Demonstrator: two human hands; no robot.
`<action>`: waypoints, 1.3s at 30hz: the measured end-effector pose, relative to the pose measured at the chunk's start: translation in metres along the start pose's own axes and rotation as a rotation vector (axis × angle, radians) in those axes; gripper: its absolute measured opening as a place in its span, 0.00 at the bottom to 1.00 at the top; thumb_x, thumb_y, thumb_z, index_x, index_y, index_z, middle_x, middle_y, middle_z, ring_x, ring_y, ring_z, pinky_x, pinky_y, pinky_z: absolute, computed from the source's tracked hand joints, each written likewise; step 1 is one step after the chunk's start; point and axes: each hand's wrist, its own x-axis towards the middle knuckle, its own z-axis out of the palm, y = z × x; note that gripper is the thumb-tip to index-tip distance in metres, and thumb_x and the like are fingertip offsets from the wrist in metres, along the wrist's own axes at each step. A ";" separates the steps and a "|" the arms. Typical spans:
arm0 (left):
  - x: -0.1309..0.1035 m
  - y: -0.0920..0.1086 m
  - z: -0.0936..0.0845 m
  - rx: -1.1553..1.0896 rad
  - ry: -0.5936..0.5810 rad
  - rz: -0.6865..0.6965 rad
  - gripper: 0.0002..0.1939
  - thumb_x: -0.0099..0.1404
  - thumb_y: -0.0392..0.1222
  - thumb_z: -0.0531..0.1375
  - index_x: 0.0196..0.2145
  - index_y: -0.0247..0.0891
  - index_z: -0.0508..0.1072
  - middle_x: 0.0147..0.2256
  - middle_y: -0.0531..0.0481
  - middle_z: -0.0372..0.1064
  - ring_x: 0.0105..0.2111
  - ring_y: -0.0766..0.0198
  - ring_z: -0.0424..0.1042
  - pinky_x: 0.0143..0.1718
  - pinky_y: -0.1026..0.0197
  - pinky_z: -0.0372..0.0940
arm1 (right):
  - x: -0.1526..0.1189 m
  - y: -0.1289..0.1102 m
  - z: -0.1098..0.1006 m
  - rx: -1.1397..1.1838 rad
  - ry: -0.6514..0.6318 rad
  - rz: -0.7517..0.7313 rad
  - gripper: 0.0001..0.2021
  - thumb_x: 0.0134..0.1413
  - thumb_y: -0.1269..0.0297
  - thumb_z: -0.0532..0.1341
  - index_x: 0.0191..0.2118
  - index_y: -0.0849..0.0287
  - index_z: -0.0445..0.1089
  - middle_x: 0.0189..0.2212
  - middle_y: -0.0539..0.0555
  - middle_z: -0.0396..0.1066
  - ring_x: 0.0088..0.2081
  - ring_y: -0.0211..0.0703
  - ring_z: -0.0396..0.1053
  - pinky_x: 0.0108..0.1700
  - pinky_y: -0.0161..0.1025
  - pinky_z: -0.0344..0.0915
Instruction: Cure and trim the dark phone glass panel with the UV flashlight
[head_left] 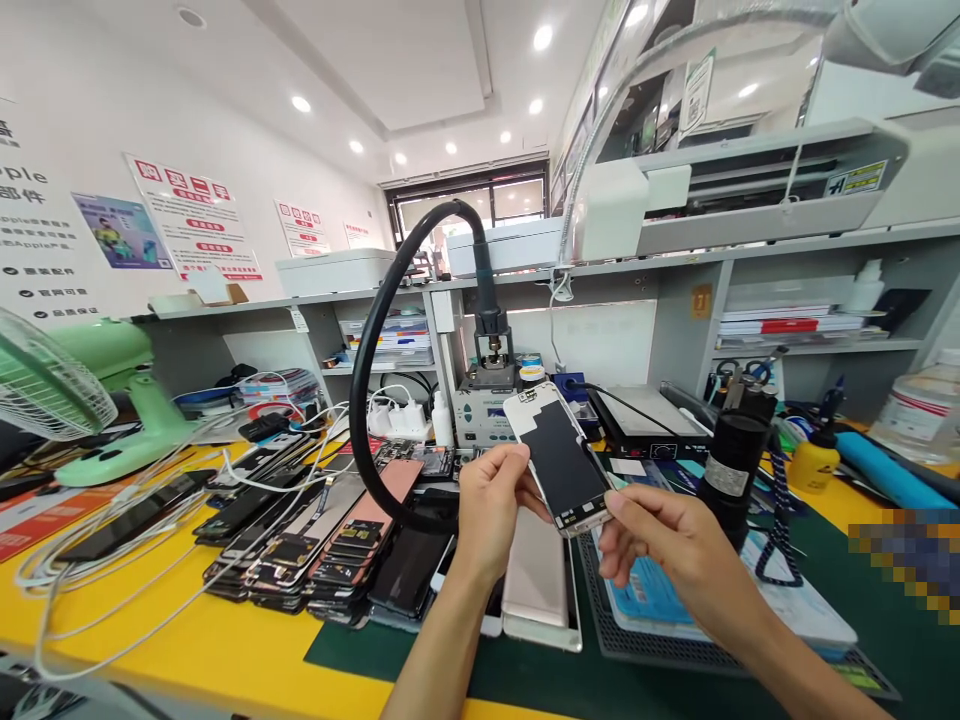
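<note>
A phone screen panel [564, 458], with a black back and white upper part, is held up at a tilt above the bench. My left hand [491, 505] pinches its left edge between thumb and fingers. At the panel's lower right corner, the thumb and forefinger of my right hand [664, 535] grip the edge, the other fingers curled below. Beneath the hands lie a gold phone back [536, 580] and a blue and white packet [652, 590] on a black ribbed tray [622, 642].
Stacks of phone parts [349, 560] and white cables [97, 625] cover the yellow bench at left, near a green fan [124, 400]. A black hose [360, 380] arches beside the left hand. A black cylinder [731, 460] and yellow bottle [814, 462] stand at right.
</note>
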 end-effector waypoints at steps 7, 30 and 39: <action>0.002 0.001 0.000 -0.001 -0.016 -0.023 0.15 0.64 0.47 0.62 0.25 0.35 0.73 0.19 0.50 0.70 0.16 0.64 0.68 0.18 0.63 0.64 | 0.000 -0.004 0.000 -0.006 -0.002 0.016 0.25 0.61 0.42 0.63 0.27 0.63 0.72 0.21 0.57 0.75 0.22 0.41 0.73 0.28 0.36 0.70; 0.023 -0.010 -0.016 -0.005 0.182 -0.132 0.10 0.52 0.42 0.67 0.26 0.34 0.71 0.20 0.54 0.67 0.17 0.69 0.66 0.16 0.67 0.65 | -0.001 -0.003 -0.016 -0.378 0.424 -0.306 0.26 0.56 0.41 0.62 0.19 0.56 0.61 0.19 0.50 0.61 0.24 0.39 0.61 0.31 0.39 0.62; 0.024 -0.011 -0.015 -0.015 0.187 -0.120 0.09 0.52 0.41 0.66 0.25 0.33 0.72 0.19 0.54 0.67 0.16 0.69 0.66 0.15 0.67 0.64 | -0.018 -0.061 -0.097 -0.742 0.575 -0.191 0.29 0.45 0.43 0.71 0.45 0.61 0.74 0.37 0.57 0.75 0.29 0.43 0.67 0.29 0.38 0.61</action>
